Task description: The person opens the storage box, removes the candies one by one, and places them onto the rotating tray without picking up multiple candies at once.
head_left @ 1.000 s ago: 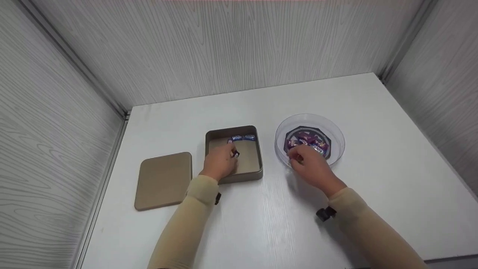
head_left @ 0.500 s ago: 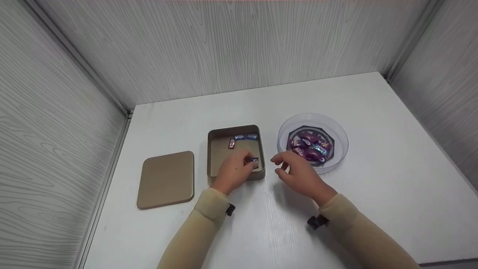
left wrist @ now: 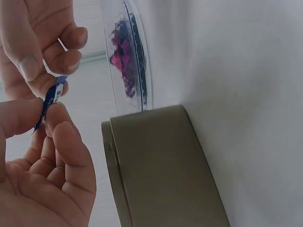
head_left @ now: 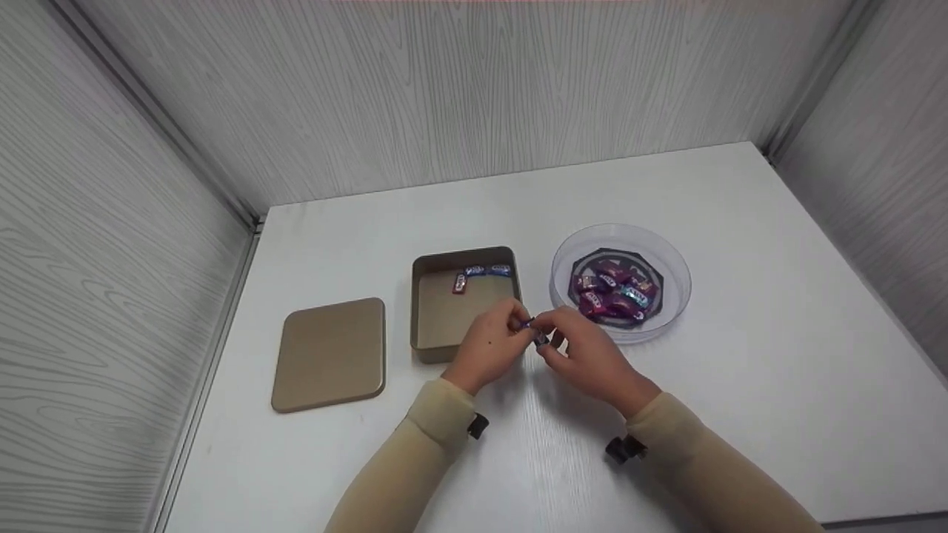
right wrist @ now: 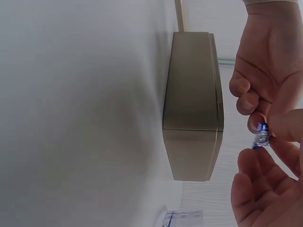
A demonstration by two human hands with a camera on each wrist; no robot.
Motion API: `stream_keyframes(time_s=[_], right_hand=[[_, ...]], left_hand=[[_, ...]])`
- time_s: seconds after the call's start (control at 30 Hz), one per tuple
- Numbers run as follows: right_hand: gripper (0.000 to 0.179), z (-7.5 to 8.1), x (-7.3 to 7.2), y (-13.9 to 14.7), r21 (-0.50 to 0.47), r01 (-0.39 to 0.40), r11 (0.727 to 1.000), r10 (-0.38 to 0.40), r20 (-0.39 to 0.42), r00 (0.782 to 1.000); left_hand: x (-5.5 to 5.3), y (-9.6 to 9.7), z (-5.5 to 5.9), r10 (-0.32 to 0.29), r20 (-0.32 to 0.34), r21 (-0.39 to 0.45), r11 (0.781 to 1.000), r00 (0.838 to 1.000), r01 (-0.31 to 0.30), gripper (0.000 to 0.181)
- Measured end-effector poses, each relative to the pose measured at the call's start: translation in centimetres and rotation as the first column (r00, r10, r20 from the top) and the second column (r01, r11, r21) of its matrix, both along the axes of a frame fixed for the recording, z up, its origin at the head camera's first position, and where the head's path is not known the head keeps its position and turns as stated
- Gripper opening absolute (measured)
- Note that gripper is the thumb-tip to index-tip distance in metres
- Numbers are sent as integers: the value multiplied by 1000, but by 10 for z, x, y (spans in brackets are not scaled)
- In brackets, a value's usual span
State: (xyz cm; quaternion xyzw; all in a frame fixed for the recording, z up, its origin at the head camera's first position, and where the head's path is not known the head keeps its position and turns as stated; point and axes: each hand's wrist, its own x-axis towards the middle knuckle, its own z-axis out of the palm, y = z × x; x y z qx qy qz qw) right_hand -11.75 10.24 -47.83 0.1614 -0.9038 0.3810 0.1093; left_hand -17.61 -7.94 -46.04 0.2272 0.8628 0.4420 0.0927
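A small blue wrapped candy (left wrist: 52, 98) is held up between both hands, by the near right corner of the tan tin (head_left: 468, 314). My left hand (head_left: 492, 344) pinches one end of the candy between thumb and index finger. My right hand (head_left: 589, 355) meets it from the other side, thumb and index fingertips closed on the candy in the right wrist view. Inside the tin, two blue candies (head_left: 487, 271) lie end to end along the far wall, with a red-purple candy (head_left: 460, 283) turned crosswise beside them.
A clear round dish (head_left: 675, 296) with several purple candies and a teal one (head_left: 635, 296) stands right of the tin. The tin's flat lid (head_left: 329, 355) lies to its left on the white table (head_left: 778, 318). Pale wood-grain panels (head_left: 474, 89) enclose the back and sides.
The left hand has carried its candy from inside the tin rightward past its near right corner. My right hand has come left from the dish, and both hands now meet at the candy.
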Motion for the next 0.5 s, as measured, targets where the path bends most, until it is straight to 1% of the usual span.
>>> stream_keyframes(time_s=[0.13, 0.23, 0.37, 0.43, 0.5], right_hand=[[22, -4, 0, -1, 31, 46, 998, -46, 2, 999], [17, -4, 0, -1, 48, 79, 996, -80, 23, 997], [15, -3, -1, 4, 69, 113, 991, -117, 65, 991], [17, -1, -3, 9, 83, 132, 988, -139, 79, 987], [20, 0, -7, 17, 96, 153, 984, -160, 76, 984]], left_hand=[[3, 5, -4, -45, 60, 59, 997, 997, 41, 13], [4, 8, -7, -68, 97, 79, 995, 993, 61, 12], [4, 9, -9, -67, 87, 51, 997, 994, 63, 13], [3, 9, -9, -63, 76, 31, 998, 995, 61, 15], [2, 8, -10, -59, 64, 17, 998, 996, 58, 18]])
